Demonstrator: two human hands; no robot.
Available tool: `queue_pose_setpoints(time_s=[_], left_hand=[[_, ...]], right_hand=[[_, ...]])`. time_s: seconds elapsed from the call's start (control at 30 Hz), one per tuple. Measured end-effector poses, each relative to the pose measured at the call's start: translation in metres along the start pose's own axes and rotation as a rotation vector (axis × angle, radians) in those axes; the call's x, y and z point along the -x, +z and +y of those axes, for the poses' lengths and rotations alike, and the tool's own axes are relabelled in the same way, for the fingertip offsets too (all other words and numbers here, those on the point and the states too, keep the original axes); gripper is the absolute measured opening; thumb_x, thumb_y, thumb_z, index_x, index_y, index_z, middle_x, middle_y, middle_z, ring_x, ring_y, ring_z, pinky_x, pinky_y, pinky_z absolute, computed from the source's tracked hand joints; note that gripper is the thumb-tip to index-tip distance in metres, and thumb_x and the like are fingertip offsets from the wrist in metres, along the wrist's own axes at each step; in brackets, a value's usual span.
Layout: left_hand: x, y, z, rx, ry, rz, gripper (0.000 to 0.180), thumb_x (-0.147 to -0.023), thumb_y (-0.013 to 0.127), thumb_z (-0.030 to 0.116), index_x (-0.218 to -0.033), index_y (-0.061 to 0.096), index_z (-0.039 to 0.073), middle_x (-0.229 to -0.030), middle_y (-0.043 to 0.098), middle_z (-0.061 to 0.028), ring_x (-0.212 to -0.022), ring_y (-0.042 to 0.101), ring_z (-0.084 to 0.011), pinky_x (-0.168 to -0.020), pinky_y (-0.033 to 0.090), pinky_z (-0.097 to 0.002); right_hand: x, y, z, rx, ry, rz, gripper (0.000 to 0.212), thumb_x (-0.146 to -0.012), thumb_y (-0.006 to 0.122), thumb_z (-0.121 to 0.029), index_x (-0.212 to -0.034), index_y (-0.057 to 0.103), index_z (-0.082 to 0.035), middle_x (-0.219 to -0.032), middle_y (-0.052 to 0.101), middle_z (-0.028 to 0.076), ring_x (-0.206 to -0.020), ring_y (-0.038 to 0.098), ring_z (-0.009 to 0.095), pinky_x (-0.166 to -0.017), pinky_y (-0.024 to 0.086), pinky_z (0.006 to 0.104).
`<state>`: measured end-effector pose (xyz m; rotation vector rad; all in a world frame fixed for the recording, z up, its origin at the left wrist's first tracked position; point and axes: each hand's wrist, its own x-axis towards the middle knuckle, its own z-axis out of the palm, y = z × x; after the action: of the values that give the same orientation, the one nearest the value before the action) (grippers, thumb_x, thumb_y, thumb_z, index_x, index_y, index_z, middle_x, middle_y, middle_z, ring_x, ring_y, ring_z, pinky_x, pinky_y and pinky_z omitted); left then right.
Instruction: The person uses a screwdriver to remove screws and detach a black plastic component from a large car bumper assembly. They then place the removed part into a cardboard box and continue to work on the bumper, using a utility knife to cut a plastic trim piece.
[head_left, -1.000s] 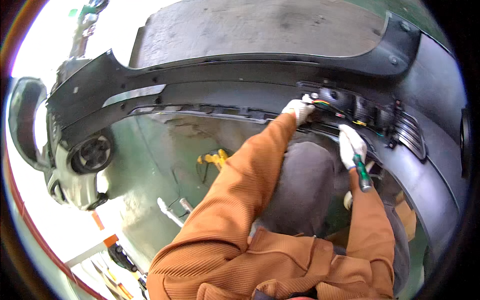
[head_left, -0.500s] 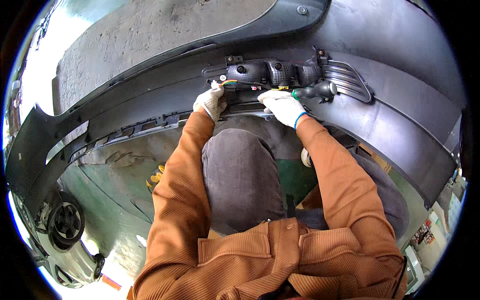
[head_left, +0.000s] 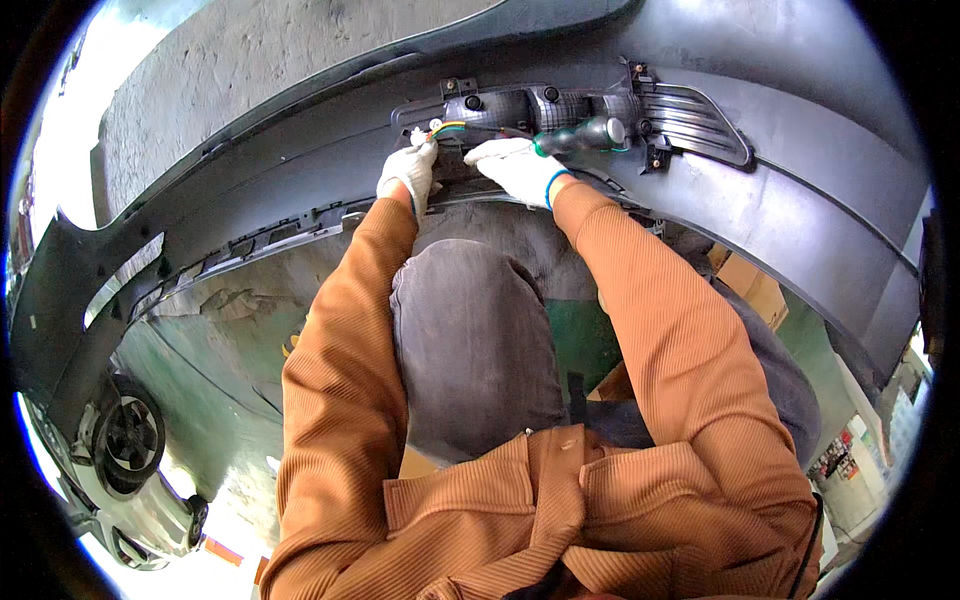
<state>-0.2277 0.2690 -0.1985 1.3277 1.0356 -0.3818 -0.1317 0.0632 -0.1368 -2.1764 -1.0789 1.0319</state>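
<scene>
My left hand point(head_left: 408, 172), in a white knit glove, is closed with its fingertips on a small white connector point(head_left: 419, 136) on a bundle of coloured wires point(head_left: 449, 127). My right hand point(head_left: 517, 170), gloved in white with a blue cuff, is closed round a screwdriver point(head_left: 588, 136). The dark green-and-black handle sticks out to the right, over the lamp; its shaft is hidden. Both hands are at the lower edge of a dark lamp unit point(head_left: 497, 112), which is set in the back of a large black car bumper point(head_left: 310, 160).
The bumper curves across in front of me, with a slatted grille piece point(head_left: 695, 122) right of the lamp. My knee point(head_left: 475, 340) rises below the hands. A cardboard box point(head_left: 752, 288) is at right. A car with a black wheel point(head_left: 130, 440) stands at lower left.
My right hand has moved left with the screwdriver, closer to my left hand. The screwdriver handle has come over the lamp. The whole view has shifted slightly.
</scene>
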Motion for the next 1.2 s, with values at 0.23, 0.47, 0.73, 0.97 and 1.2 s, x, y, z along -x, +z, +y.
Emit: queue_pose_setpoints(time_s=[0.23, 0.47, 0.73, 0.97, 1.2], left_hand=[[0.02, 0.009, 0.015, -0.063, -0.025, 0.074, 0.041, -0.103, 0.067, 0.038, -0.112, 0.076, -0.001, -0.091, 0.073, -0.0057, -0.079, 0.063, -0.0159, -0.075, 0.049, -0.0352], [-0.016, -0.007, -0.013, -0.2, 0.041, 0.127, 0.044, -0.098, 0.07, 0.039, -0.114, 0.078, -0.001, -0.102, 0.078, -0.0128, -0.09, 0.069, -0.0224, -0.085, 0.051, -0.0387], [-0.01, 0.0, 0.009, -0.419, 0.022, 0.181, 0.045, -0.098, 0.071, 0.04, -0.104, 0.076, -0.004, -0.09, 0.073, -0.0083, -0.074, 0.063, -0.018, -0.07, 0.049, -0.0364], [-0.008, -0.002, 0.01, -0.513, 0.002, 0.137, 0.056, -0.093, 0.071, 0.051, -0.115, 0.077, 0.0, -0.108, 0.078, -0.0177, -0.102, 0.073, -0.0268, -0.088, 0.053, -0.0392], [0.009, 0.006, 0.024, -0.509, 0.011, 0.163, 0.058, -0.1, 0.066, 0.048, -0.119, 0.073, -0.006, -0.111, 0.076, -0.0202, -0.101, 0.071, -0.0247, -0.091, 0.05, -0.0388]], right_hand=[[-0.002, 0.005, 0.007, 0.085, -0.063, -0.003, 0.039, -0.106, 0.043, -0.023, -0.133, 0.069, -0.011, -0.141, 0.066, 0.01, -0.132, 0.061, 0.026, -0.117, 0.042, 0.0376], [0.001, 0.007, -0.003, -0.106, -0.101, 0.049, 0.034, -0.103, 0.054, -0.02, -0.128, 0.072, -0.006, -0.129, 0.073, 0.012, -0.123, 0.067, 0.027, -0.111, 0.048, 0.0352], [0.005, 0.006, 0.0, -0.198, -0.027, 0.025, 0.035, -0.105, 0.05, -0.025, -0.128, 0.072, -0.009, -0.134, 0.071, 0.012, -0.127, 0.064, 0.028, -0.113, 0.046, 0.0362], [0.012, 0.004, -0.016, -0.211, 0.005, 0.08, 0.036, -0.105, 0.053, -0.026, -0.129, 0.072, -0.006, -0.134, 0.071, 0.014, -0.128, 0.064, 0.028, -0.113, 0.046, 0.0361], [0.005, 0.009, -0.012, -0.234, 0.014, 0.096, 0.033, -0.103, 0.058, -0.016, -0.13, 0.071, -0.004, -0.131, 0.073, 0.012, -0.125, 0.066, 0.025, -0.112, 0.047, 0.0353]])
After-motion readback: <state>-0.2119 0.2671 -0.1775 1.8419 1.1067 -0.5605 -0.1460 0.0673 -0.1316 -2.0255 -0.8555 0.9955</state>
